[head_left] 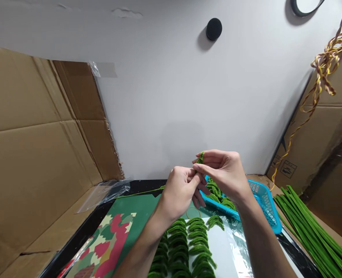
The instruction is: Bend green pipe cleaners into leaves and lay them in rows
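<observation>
My left hand (179, 193) and my right hand (224, 170) meet above the table with fingertips pinched together. Between them is a fuzzy green pipe cleaner (200, 158); its twisted or folded end sticks up at my right fingertips. A thin green length (144, 192) trails out to the left behind my left hand, seemingly part of the same stem. The exact grip point is partly covered by my fingers. Below, curved green pipe cleaner pieces (199, 241) lie in columns on a white sheet (221, 255).
Behind my right hand, a blue plastic basket (270, 210) holds more green pieces (214, 189). Long green pipe cleaners (312, 227) lie bundled at the right. A patterned sheet (104, 243) rests on the green mat (142, 204). Cardboard walls (37, 154) flank the table; twisted cord (324, 65) hangs at right.
</observation>
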`<state>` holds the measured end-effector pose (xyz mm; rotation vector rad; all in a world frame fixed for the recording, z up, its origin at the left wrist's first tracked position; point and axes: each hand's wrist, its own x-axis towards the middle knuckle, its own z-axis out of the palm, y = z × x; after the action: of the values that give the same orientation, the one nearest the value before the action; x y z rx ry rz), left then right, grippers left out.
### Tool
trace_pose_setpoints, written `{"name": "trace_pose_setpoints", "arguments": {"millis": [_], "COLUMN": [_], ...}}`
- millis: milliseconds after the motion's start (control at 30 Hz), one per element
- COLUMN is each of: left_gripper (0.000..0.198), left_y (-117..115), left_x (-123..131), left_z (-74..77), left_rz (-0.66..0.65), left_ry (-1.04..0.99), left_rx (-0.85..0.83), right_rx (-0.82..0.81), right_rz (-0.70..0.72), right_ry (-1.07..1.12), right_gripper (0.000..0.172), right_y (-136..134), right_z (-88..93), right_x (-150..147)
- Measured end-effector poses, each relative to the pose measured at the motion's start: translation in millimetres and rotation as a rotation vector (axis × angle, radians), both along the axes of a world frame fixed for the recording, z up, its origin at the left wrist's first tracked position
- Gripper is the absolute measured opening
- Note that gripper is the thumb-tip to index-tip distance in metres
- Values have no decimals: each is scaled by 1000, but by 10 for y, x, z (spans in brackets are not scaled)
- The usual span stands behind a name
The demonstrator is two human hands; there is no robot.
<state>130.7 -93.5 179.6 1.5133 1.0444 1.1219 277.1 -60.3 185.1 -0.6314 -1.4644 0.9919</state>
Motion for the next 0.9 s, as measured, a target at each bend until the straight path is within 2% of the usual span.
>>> {"name": "trace_pose_setpoints", "arguments": {"millis": [167,233,400,567,900], "left_gripper": [49,48,50,56,55], "left_y": [-36,-39,-34,-18,25], "left_x": [2,-14,-25,25,111], "left_z": [-13,-6,14,9,-71], "left_rz": [73,58,-62,-161,-94], "left_ry": [205,226,87,-180,-205], "left_rx": [104,140,150,7,9], "right_rx": [17,13,-59,-55,-18], "right_rz": [-24,-25,15,-6,-52], "right_ry": [-37,-12,177,235,215], "right_gripper": [14,16,30,27,30], "right_y": [-18,-15,11,11,23], "right_z": [-11,-2,31,49,46], "right_x": [14,23,74,115,82]}}
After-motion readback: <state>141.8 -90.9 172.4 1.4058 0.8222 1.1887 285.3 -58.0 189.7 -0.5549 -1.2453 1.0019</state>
